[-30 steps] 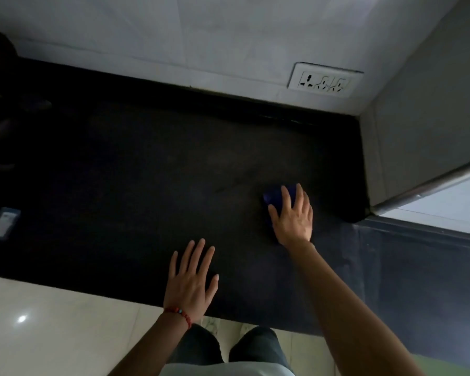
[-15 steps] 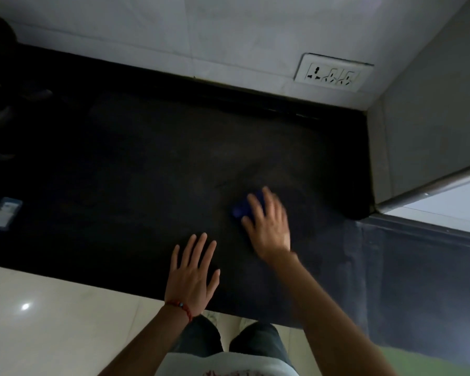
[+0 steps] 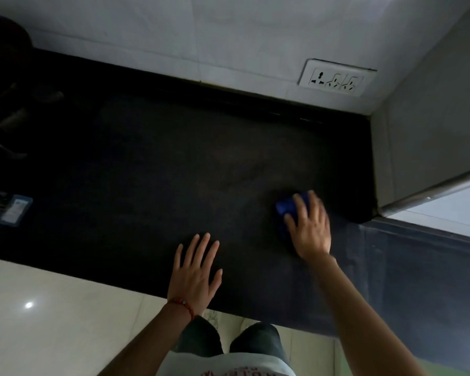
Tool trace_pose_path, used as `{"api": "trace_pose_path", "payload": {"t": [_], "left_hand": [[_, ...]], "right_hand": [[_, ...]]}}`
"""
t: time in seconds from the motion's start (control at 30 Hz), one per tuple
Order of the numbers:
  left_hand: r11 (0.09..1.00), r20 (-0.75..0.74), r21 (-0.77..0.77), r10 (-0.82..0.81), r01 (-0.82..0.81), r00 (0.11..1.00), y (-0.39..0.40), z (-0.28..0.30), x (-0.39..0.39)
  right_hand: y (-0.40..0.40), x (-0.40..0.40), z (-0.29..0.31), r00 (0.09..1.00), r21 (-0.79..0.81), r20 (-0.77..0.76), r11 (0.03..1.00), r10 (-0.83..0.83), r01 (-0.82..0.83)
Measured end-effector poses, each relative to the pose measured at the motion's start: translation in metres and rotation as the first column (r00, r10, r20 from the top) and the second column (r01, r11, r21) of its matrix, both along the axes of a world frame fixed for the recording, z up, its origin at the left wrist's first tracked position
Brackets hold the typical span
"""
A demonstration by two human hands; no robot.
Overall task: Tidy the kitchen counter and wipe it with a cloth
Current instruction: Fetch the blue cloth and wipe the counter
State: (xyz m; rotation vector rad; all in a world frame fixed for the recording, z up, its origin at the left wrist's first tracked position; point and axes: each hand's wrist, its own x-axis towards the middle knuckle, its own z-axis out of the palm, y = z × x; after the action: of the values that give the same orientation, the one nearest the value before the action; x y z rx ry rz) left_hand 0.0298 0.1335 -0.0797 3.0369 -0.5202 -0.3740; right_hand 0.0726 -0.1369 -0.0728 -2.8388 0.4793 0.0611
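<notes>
A black kitchen counter (image 3: 152, 169) fills the middle of the head view. My right hand (image 3: 308, 226) presses flat on a blue cloth (image 3: 285, 208) at the counter's right part, with most of the cloth hidden under the palm and fingers. My left hand (image 3: 196, 272) lies flat on the counter near its front edge, fingers spread, holding nothing; a red bead bracelet sits on its wrist.
A small blue-and-white packet (image 3: 10, 208) lies at the counter's left edge. Dark, hard-to-make-out items (image 3: 8, 104) stand at the far left. A white socket plate (image 3: 337, 81) is on the tiled back wall. A grey side wall (image 3: 429, 137) bounds the counter on the right.
My right hand slid the blue cloth left across the counter, then back toward the right. My left hand stayed flat in the same place.
</notes>
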Motion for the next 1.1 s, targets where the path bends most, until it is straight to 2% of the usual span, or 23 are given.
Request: {"api": "trace_pose_path", "payload": {"t": [0.03, 0.07, 0.1, 0.17, 0.2, 0.27, 0.33, 0.43, 0.5, 0.53, 0.6, 0.7, 0.87, 0.97, 1.1], "left_hand": [[1.000, 0.008, 0.003, -0.001, 0.001, 1.000, 0.000, 0.000, 0.000], [1.000, 0.012, 0.001, -0.003, 0.003, 1.000, 0.001, 0.000, 0.000], [1.000, 0.014, -0.006, -0.005, 0.005, 1.000, 0.001, 0.001, 0.000], [1.000, 0.015, -0.015, -0.007, 0.007, 1.000, 0.000, 0.002, 0.000], [1.000, 0.017, -0.012, -0.008, 0.008, 1.000, 0.000, 0.002, 0.000], [1.000, 0.022, -0.007, -0.012, 0.012, 1.000, -0.001, 0.001, -0.001], [1.000, 0.030, -0.003, -0.008, 0.008, 1.000, -0.001, 0.001, -0.001], [1.000, 0.021, 0.000, 0.011, -0.011, 1.000, -0.001, 0.004, -0.002], [1.000, 0.007, -0.004, 0.012, -0.012, 1.000, -0.001, 0.005, 0.000], [1.000, 0.006, -0.007, 0.012, -0.011, 1.000, -0.001, 0.006, 0.001], [1.000, -0.007, -0.001, 0.016, -0.016, 1.000, 0.000, 0.007, -0.001], [1.000, -0.020, -0.005, 0.013, -0.013, 1.000, 0.000, 0.008, -0.002], [0.997, 0.002, -0.071, 0.042, -0.042, 0.999, -0.002, 0.010, -0.004], [0.969, -0.042, -0.198, 0.145, -0.150, 0.989, -0.001, 0.016, -0.012], [0.862, -0.095, -0.315, 0.388, -0.397, 0.917, 0.029, 0.017, -0.036]], "right_hand": [[0.005, 0.006, 0.004, 0.991, 0.000, -0.049, 0.992, -0.123, 0.123], [0.018, 0.008, 0.007, 0.993, 0.001, -0.047, 0.994, -0.110, 0.110], [0.035, 0.006, 0.012, 1.000, 0.000, -0.013, 1.000, 0.028, -0.028], [0.053, -0.006, 0.010, 0.929, 0.014, -0.090, 0.933, 0.358, -0.359], [0.052, -0.007, 0.010, 0.898, 0.012, -0.113, 0.904, 0.426, -0.428], [0.041, 0.006, 0.010, 0.943, 0.013, -0.058, 0.945, 0.328, -0.328], [0.037, 0.019, 0.013, 0.973, 0.076, -0.105, 0.977, 0.205, -0.197], [0.041, 0.029, 0.025, 0.994, 0.301, -0.061, 0.951, 0.092, -0.069], [0.036, 0.033, 0.031, 0.996, 0.409, -0.032, 0.908, -0.081, 0.087], [0.034, 0.033, 0.033, 0.986, 0.410, -0.053, 0.897, -0.158, 0.166], [0.034, 0.032, 0.034, 0.972, 0.335, -0.122, 0.913, -0.202, 0.232], [0.039, 0.032, 0.035, 0.976, 0.293, -0.146, 0.935, -0.162, 0.199], [0.046, 0.018, 0.039, 0.982, 0.417, -0.139, 0.892, -0.126, 0.173], [0.056, 0.007, 0.043, 0.992, 0.492, -0.093, 0.863, -0.081, 0.116], [0.080, 0.000, 0.052, 0.998, 0.572, -0.020, 0.820, 0.053, -0.032]]}}
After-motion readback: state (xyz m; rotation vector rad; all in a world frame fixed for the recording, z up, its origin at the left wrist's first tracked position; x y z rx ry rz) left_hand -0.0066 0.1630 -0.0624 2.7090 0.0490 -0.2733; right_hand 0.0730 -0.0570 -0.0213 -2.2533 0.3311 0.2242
